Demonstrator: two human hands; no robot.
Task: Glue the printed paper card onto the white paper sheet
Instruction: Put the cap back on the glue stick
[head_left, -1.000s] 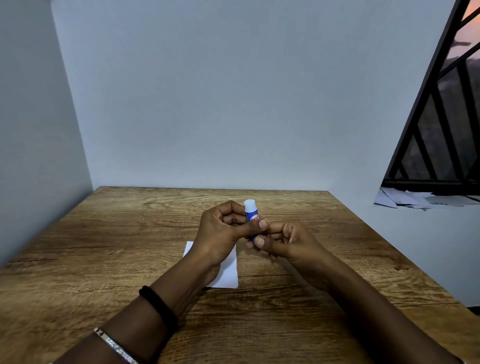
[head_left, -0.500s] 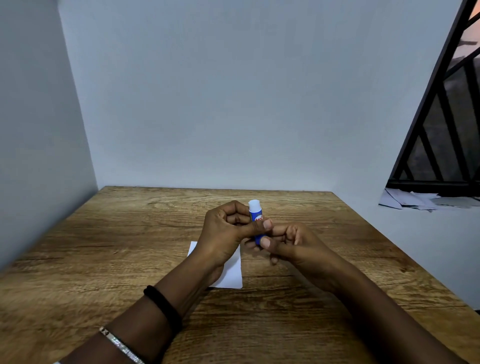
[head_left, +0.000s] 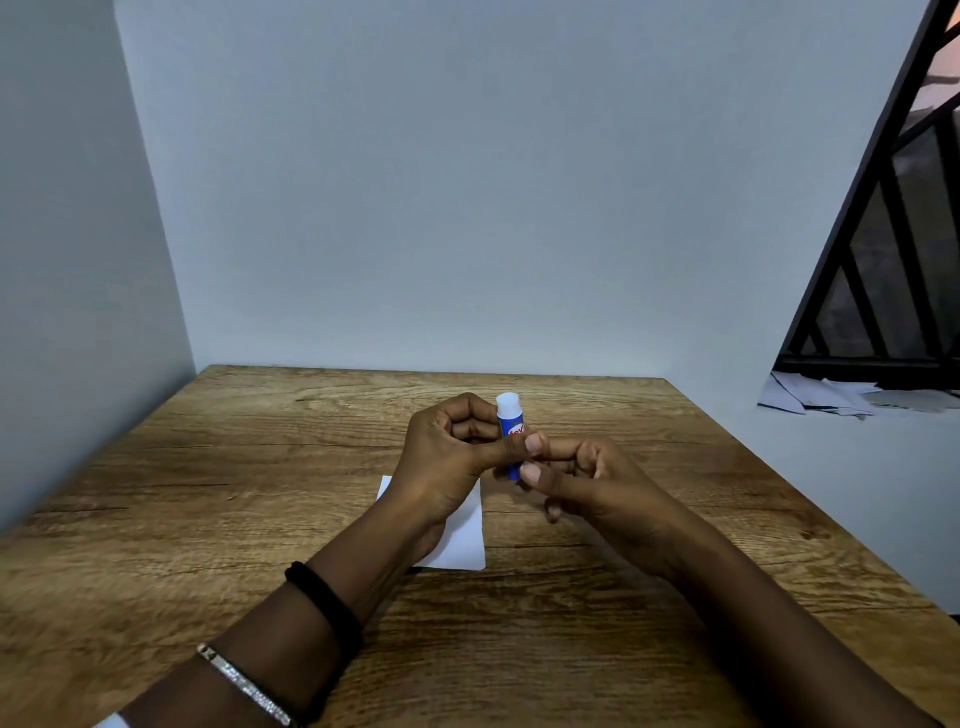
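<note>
— Above the white paper sheet (head_left: 460, 535), what are the hands doing?

— Both are closed on a glue stick (head_left: 511, 434), held upright over the sheet's far right corner. The left hand (head_left: 449, 457) wraps the blue barrel, its thumb pressed across the front just below the red label. The right hand (head_left: 592, 483) pinches the barrel's lower end between thumb and curled fingers (head_left: 558, 454). The two thumbs lie one above the other and nearly touch.

— Is the cap on?

— A white top shows above the left hand's knuckles; whether it is a cap or bare glue, I cannot tell.

— And the sheet itself?

— It lies flat on the wooden table (head_left: 208, 493), directly beneath the left hand and wrist, which hide most of it. Only its right part and a sliver of its far left corner show.

— Where is the printed card?

— I cannot find it. What shows of the sheet is plain white, and the left forearm covers the rest.

— Anything on that forearm?

— A black band (head_left: 324, 603) sits nearer the sheet, and a silver bracelet (head_left: 244, 686) further back from it.

— What lies beyond the sheet?

— Bare table up to a pale wall. Far off to the sheet's right, past the table edge, loose papers (head_left: 831, 397) lie below a black window grille (head_left: 893, 234).
</note>
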